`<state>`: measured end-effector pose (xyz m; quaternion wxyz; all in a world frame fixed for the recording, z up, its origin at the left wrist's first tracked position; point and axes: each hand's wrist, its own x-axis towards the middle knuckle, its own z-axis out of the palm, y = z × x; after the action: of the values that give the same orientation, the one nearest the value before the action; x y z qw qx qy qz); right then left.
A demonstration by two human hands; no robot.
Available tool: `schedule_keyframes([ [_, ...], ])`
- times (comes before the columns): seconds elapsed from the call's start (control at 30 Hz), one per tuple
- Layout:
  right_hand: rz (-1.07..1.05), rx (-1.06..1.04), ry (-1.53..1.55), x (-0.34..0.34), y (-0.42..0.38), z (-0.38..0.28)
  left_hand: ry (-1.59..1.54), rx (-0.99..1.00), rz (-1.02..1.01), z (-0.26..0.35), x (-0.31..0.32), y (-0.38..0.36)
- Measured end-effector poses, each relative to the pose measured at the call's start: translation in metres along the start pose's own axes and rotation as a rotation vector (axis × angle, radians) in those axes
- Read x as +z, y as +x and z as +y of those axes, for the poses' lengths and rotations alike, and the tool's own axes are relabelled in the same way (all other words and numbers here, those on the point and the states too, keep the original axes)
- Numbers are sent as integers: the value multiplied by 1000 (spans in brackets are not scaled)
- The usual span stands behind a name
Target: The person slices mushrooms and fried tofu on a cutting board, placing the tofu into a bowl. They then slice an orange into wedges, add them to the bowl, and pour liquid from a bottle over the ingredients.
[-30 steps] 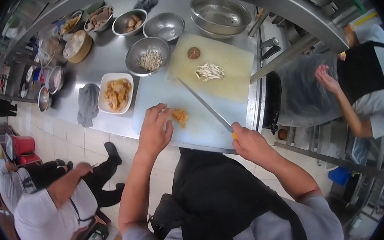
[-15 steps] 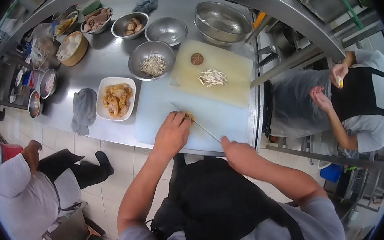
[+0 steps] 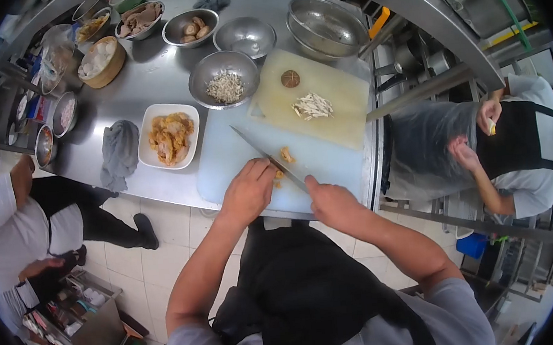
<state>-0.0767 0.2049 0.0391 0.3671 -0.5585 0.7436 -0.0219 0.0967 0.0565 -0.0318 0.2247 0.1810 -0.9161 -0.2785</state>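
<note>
In the head view my right hand (image 3: 333, 200) is closed round the handle of a kitchen knife (image 3: 263, 154). Its blade points up and left over the light blue cutting board (image 3: 220, 164). Curled fingers of my left hand (image 3: 250, 189) press a small orange-yellow piece of marinated meat (image 3: 279, 174) to the board, right beside the blade and mostly hidden. A cut piece (image 3: 286, 154) lies beyond the blade. On the yellowish cutting board (image 3: 345, 127) behind are a mushroom cap (image 3: 290, 78) with a scored top and a pile of pale strips (image 3: 313, 106).
A white dish (image 3: 146, 159) of marinated meat stands left of the board, by a grey cloth (image 3: 121, 153). Several metal bowls line the back, one with chopped pale bits (image 3: 224, 86). A co-worker (image 3: 517, 145) stands at the right, another (image 3: 31, 220) at the left.
The knife has shifted up and left, its blade showing broader. A cut piece now lies apart on the board's far side. The left co-worker has moved, and the view has shifted slightly.
</note>
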Motion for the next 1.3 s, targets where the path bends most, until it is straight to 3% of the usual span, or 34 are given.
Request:
schedule_keyframes([
  [0.13,48,-47,-15,-26,-45,11,-33,-21,-42,0,-7,6],
  [0.2,94,36,17,-35,-71,21,200,228,-9,7,-25,28],
  [0.23,94,30,15,-38,-80,26,204,225,-6,3,-21,37],
  [0.3,148,218,42,-38,-86,32,150,322,-342,-5,-10,53],
  [0.33,145,184,45,-35,-84,35,177,301,-341,-1,-10,61],
  [0.4,122,376,69,-23,-79,45,220,171,-573,5,-12,75],
  [0.43,131,346,76,-13,-76,52,243,154,-565,-1,-14,70],
  [0.53,116,339,110,4,-70,50,155,2,-211,-10,-21,49],
  [0.7,82,272,92,13,-64,43,316,-318,226,-73,-126,23],
  [0.73,92,269,90,11,-61,43,319,-311,234,-96,-134,20],
  [0.77,92,239,48,11,-60,42,281,-513,127,-119,-139,12],
  [0.83,99,209,6,9,-59,39,226,-615,126,-125,-146,4],
  [0.87,120,158,-28,4,-59,37,228,-609,130,-124,-152,2],
  [0.93,145,108,-54,-1,-59,26,240,-480,467,-121,-165,-2],
  [1.03,301,-4,-39,-2,-54,14,393,-589,463,-166,-191,-38],
  [1.1,326,-19,-31,5,-48,9,568,-634,234,-213,-169,-84],
  [1.2,372,-47,-21,12,-30,4,574,-376,369,-227,-158,-112],
  [1.3,266,-8,-3,23,-18,13,590,-397,320,-215,-161,-113],
])
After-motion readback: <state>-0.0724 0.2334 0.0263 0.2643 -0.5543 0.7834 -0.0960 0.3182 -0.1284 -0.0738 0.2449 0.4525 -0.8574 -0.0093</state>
